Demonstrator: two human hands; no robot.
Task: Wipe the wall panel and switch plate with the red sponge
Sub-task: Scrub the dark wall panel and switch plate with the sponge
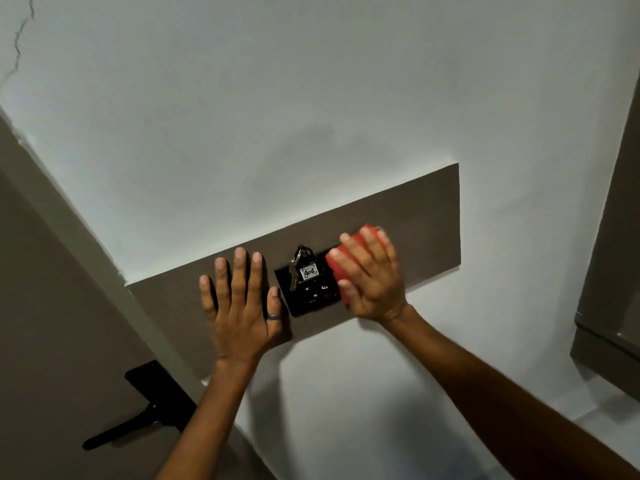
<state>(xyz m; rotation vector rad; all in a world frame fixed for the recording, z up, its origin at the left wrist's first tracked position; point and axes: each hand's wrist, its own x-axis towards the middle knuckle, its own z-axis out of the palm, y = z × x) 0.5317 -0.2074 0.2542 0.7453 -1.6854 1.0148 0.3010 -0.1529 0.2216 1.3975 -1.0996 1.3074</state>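
The right hand (372, 277) is curled over the red sponge (341, 263), fingers spread across its back and thumb tucked under the lower edge, pressing it flat against the wall panel (426, 220). The sponge sits just at the right edge of the black switch plate (308, 292), overlapping that edge a little. The left hand (240, 306) holds nothing; it lies wide open, palm flat on the panel just left of the switch plate, fingers pointing up and fanned apart, a dark ring (273, 317) on the thumb.

A bunch of keys (296, 268) with a white tag reading 406 (309, 273) hangs at the top of the switch plate, between the two hands. The brown panel runs as a long strip across the white wall (277, 98), its right end bare and well clear of the sponge. Beyond the panel's left end stands a door (41, 306) with a black lever handle (138, 420) low down. A brown cabinet (609, 289) stands at the far right.
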